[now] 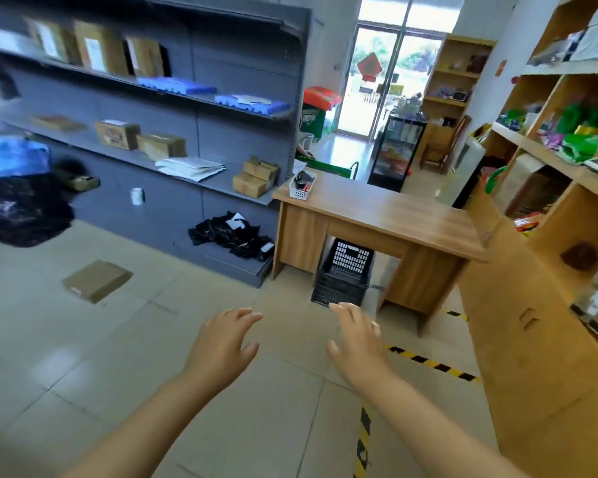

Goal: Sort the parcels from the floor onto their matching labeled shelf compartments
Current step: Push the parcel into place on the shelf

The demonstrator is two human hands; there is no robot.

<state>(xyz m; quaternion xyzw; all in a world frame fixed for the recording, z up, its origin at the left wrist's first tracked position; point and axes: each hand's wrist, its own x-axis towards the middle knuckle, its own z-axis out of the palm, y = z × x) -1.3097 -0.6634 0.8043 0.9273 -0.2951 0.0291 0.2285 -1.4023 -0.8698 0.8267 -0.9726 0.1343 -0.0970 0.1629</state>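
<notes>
A flat brown cardboard parcel [96, 280] lies on the tiled floor at the left, well ahead of my hands. A heap of black and blue bagged parcels [18, 198] sits at the far left edge, blurred. The grey metal shelf unit [201, 139] holds brown boxes, white envelopes, blue packets and black bags on its levels. My left hand [223, 341] and my right hand [358, 339] are stretched out low over the floor, palms down, fingers apart, holding nothing.
A wooden desk [387, 215] with a white basket [302, 186] stands ahead, a black plastic crate [342, 274] under it. Wooden shelving [546, 188] with goods runs along the right. Yellow-black tape [432, 365] marks the floor. A glass door is at the back.
</notes>
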